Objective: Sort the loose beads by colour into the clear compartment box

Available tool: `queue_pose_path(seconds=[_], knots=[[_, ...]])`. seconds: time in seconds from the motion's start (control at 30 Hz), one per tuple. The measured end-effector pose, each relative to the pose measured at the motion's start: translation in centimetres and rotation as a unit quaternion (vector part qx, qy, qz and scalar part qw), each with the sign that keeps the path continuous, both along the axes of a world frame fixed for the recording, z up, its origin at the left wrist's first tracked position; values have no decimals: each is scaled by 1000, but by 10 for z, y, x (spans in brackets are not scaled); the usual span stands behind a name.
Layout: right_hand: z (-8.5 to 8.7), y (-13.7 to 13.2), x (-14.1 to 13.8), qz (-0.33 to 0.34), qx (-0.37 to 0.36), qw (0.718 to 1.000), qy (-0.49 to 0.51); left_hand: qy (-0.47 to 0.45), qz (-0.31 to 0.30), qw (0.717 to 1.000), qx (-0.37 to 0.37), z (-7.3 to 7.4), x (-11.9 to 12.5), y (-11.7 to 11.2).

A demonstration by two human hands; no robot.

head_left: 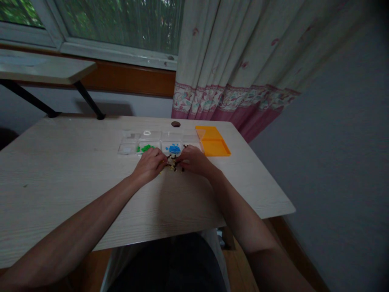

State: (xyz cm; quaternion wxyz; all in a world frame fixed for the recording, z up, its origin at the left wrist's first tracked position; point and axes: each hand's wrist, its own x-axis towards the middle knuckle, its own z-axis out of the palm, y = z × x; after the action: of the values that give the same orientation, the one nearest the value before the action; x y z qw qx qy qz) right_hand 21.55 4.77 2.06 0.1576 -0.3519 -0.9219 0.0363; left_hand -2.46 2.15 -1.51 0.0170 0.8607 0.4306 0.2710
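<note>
On the desk lies a small pile of cream, yellow and dark brown pieces (pixel 172 162), too small to name. My left hand (pixel 150 163) is at the pile's left side, fingers curled and closed. From the right, my right hand (pixel 193 159) reaches to the same pile with its fingers pinched together. What either hand holds, if anything, is too small to make out. Just behind the pile are green pieces (pixel 147 148) and blue pieces (pixel 174 149), in separate open clear boxes. Dark pieces (pixel 185 146) show partly behind my right hand.
The clear plastic boxes (pixel 127 147) stand in a row with raised lids. An open orange box (pixel 216 147) adjoins them on the right. A round hole (pixel 176 124) pierces the desk (pixel 75 170) near its back edge. A raised shelf (pixel 45 67) stands at the back left.
</note>
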Motion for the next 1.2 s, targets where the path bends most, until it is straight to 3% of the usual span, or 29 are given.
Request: queue_pose_path(seconds=[0.5, 0.77, 0.93, 1.2], knots=[[-6, 6, 5, -11, -21, 999, 36, -46, -13, 999, -11, 3, -1, -2], [-16, 10, 0, -12, -31, 996, 77, -4, -38, 998, -44, 6, -3, -7], [-20, 11, -4, -16, -33, 998, 45, 17, -34, 998, -47, 6, -8, -9], [-9, 4, -2, -31, -19, 999, -10, 37, -26, 998, -44, 6, -14, -4]])
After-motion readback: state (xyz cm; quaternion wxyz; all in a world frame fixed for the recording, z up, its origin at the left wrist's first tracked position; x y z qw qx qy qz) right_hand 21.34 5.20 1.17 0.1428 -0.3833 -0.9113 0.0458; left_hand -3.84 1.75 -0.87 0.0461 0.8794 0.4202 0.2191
